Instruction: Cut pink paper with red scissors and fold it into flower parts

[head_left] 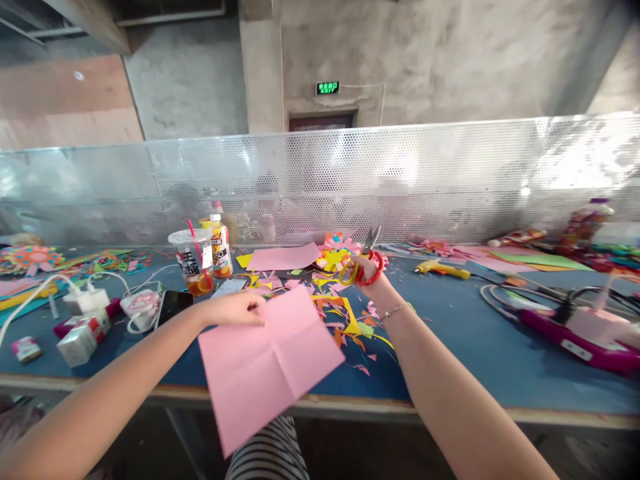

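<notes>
Pinching creased pink paper sheet (267, 363), left hand (240, 310); right hand (367, 270) grasping red-handled scissors (364, 257).

The pink sheet (267, 363) is matt paper, creased into quarters. The scissors (363, 257) have shiny metal blades and glossy red and yellow plastic handles. The table (465, 340) top is matt blue, felt-like, edged in bare wood. At the far side, a perforated metal screen (450, 173) gleams. The cup (193, 257) on the left is clear plastic.
</notes>
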The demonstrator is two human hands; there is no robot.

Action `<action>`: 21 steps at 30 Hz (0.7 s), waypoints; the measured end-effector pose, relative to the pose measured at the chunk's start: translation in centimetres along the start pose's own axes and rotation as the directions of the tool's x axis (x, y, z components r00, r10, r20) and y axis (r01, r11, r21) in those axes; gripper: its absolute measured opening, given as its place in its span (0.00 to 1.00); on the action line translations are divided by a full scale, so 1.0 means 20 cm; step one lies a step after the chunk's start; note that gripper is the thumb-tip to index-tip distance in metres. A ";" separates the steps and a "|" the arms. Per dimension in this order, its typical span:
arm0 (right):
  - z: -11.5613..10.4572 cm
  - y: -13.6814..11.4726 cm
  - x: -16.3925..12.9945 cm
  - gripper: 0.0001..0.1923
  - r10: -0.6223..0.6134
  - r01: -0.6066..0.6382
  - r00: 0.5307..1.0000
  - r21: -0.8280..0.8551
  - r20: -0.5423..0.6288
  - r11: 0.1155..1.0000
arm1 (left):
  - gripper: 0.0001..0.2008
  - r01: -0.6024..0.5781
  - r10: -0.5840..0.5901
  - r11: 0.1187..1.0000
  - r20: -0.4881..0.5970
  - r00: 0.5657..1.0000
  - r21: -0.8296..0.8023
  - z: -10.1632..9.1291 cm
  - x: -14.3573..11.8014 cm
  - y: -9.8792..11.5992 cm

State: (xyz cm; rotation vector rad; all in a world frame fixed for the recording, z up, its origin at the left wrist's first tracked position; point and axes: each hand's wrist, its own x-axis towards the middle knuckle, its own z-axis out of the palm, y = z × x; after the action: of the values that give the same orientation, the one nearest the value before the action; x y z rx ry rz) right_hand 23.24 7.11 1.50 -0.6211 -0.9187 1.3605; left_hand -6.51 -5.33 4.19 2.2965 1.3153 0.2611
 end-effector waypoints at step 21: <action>0.12 0.13 -0.07 0.14 -0.236 0.274 0.961 -0.625 0.146 0.731 | 0.17 -0.457 -0.196 0.449 -0.583 0.788 -0.768 0.19 0.53 -0.11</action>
State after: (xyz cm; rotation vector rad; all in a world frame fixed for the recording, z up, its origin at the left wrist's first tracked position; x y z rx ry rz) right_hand 19.90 5.84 0.26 -0.9349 -1.4839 0.7912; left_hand -1.14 3.52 -0.84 1.3481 0.8264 1.4940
